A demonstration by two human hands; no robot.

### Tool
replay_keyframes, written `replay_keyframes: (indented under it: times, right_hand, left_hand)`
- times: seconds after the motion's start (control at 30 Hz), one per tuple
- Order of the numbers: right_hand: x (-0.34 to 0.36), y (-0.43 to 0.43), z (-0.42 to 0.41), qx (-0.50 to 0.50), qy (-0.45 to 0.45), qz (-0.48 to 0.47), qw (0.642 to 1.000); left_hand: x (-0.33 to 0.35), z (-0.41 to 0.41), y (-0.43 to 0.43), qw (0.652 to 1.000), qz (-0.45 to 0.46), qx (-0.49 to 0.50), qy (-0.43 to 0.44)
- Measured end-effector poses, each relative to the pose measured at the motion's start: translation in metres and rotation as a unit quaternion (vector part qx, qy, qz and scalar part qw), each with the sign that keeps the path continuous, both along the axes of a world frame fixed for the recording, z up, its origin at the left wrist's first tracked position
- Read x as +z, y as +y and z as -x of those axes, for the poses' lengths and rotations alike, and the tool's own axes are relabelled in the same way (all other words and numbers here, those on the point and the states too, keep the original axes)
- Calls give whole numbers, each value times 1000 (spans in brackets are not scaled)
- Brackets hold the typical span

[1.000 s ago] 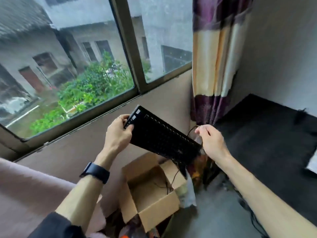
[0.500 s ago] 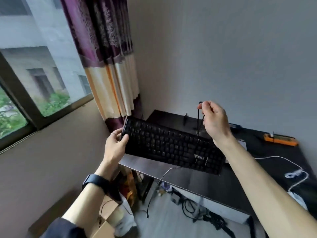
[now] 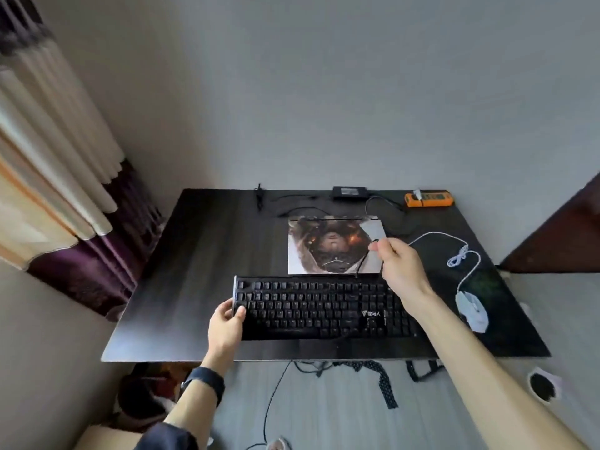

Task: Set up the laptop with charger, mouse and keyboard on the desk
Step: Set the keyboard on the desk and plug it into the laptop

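the left hand (image 3: 225,326) grips the left end of the keyboard (image 3: 311,308), thumb on the top keys and fingers curled under the edge. the keyboard lies flat between the two hands, lengthwise along the near edge of the desk (image 3: 194,254); i cannot tell whether its full weight is on the desk. the right hand (image 3: 397,267) is raised above the keyboard's right part, forearm crossing over that end, and pinches a thin black cable (image 3: 365,259) between thumb and forefinger. the cable runs from the fingers down to the keyboard's far edge. just beyond the right hand, partly behind it, lies the laptop (image 3: 324,248), lid shut, with a printed picture on top. farther back from that hand, by the wall, sits the black charger (image 3: 350,192), its lead looping over the desk. beside it, to the right, is an orange power strip (image 3: 428,199). to the right of the right forearm rests the white mouse (image 3: 472,311), apart from the keyboard, its white cord (image 3: 454,254) partly bundled beyond it. the left wrist wears a dark watch (image 3: 206,381). far to the left of the left hand hangs a curtain (image 3: 48,157).
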State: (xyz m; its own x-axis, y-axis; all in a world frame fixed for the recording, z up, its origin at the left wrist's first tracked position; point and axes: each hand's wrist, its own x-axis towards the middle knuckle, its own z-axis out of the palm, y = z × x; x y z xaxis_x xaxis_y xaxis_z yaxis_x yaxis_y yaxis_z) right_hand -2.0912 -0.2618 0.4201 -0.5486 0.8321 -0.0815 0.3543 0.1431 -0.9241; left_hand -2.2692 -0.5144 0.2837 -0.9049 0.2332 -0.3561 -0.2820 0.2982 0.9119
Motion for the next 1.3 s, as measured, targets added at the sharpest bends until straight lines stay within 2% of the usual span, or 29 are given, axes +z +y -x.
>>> replay_keyframes:
  times: [0.2, 0.5, 0.77, 0.93, 1.2, 1.3]
  right_hand:
    - [-52, 29, 10, -85, -20, 56, 995]
    - [-97, 60, 27, -110, -70, 123, 984]
    - [-112, 94, 65, -49, -39, 194, 979]
    - [-128, 115, 68, 17, -79, 209, 975]
    - [-136, 159, 65, 36, -57, 246, 967]
    - [-139, 164, 64, 34, -49, 248, 967]
  left_hand:
    - [-48, 23, 44, 997, 47, -50, -38]
    - [-92, 28, 69, 986, 118, -50, -103]
    - [-123, 32, 72, 962, 239, -54, -117]
    - [-130, 36, 88, 943, 310, -54, -107]
    - [-133, 50, 109, 936, 335, -33, -97]
    - [-133, 46, 112, 934, 333, -42, -121]
